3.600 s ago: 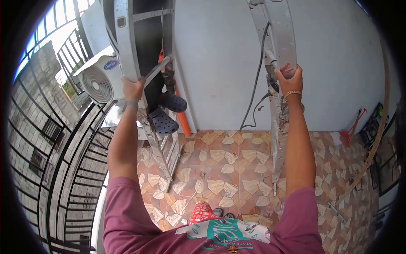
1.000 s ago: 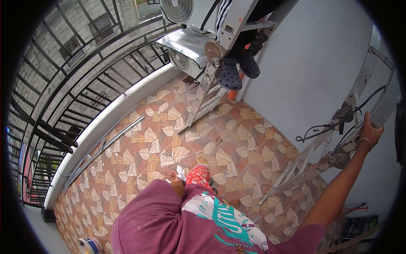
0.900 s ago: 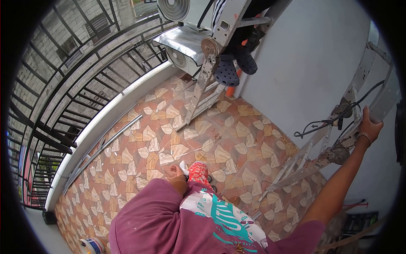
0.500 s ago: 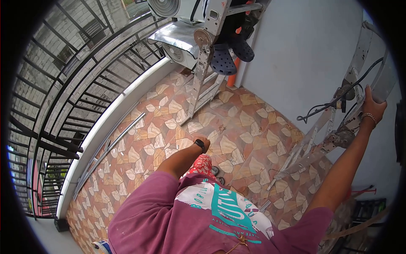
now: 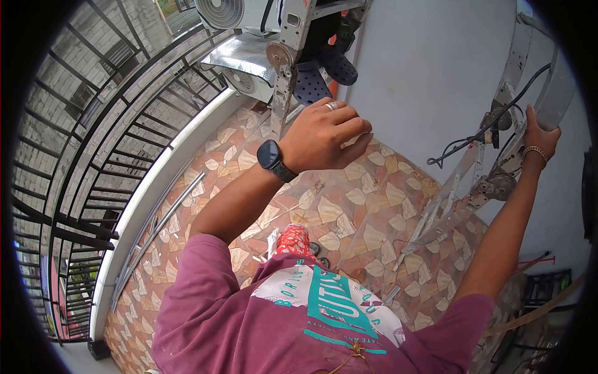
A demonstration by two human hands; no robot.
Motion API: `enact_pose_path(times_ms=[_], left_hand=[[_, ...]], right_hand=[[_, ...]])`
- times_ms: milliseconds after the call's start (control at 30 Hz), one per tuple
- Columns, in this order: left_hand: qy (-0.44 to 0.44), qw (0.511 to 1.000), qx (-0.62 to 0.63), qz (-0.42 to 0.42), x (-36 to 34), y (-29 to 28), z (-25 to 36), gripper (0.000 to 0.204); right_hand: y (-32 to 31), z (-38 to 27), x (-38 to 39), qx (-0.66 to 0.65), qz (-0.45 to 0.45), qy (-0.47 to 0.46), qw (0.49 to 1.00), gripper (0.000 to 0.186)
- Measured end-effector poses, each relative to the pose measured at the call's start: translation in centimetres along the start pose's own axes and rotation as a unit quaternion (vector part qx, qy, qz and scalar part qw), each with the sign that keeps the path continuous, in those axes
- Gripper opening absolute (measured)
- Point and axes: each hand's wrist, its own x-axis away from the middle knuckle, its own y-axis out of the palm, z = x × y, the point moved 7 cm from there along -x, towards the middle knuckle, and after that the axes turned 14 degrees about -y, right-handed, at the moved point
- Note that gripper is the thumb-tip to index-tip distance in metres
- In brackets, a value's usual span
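My left hand (image 5: 327,134), with a dark smartwatch (image 5: 270,154) on the wrist and a ring on one finger, is raised in front of me. Its fingers are curled in and nothing shows in them; the palm is turned away. At the right, my right hand (image 5: 541,140) grips the side rail of a paint-spattered metal folding ladder (image 5: 498,124). A dark cable (image 5: 476,134) hangs in loops over that ladder near its hinge. Beyond my left hand, another person in dark blue clogs (image 5: 338,65) stands on the other leg section (image 5: 281,87) of the ladder.
Two outdoor air-conditioner units (image 5: 240,14) stand at the far left. A black railing (image 5: 134,134) on a low white wall runs along the left, with metal tubes (image 5: 168,215) on the tiled floor (image 5: 367,218) beside it. A grey wall (image 5: 423,75) rises ahead.
My left hand has risen from low beside my body to in front of the far ladder legs. My right hand keeps its grip on the ladder. The view has shifted slightly.
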Motion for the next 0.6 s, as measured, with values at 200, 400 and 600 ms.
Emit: enact_pose_path(times_ms=[200, 400, 600], left_hand=[[0.177, 0.899, 0.277, 0.289, 0.2, -10.3, 9.9, 0.022], [0.229, 0.836, 0.340, 0.365, 1.8, -13.8, 14.1, 0.073], [-0.074, 0.803, 0.370, 0.461, 2.5, -12.4, 14.6, 0.016]], right_hand=[[0.6, -0.2, -0.3, 0.001, -0.005, 0.000, 1.000, 0.076], [0.5, 0.3, -0.6, 0.011, -0.008, 0.014, 1.000, 0.080], [0.1, 0.7, -0.2, 0.028, 0.003, 0.000, 1.000, 0.079]])
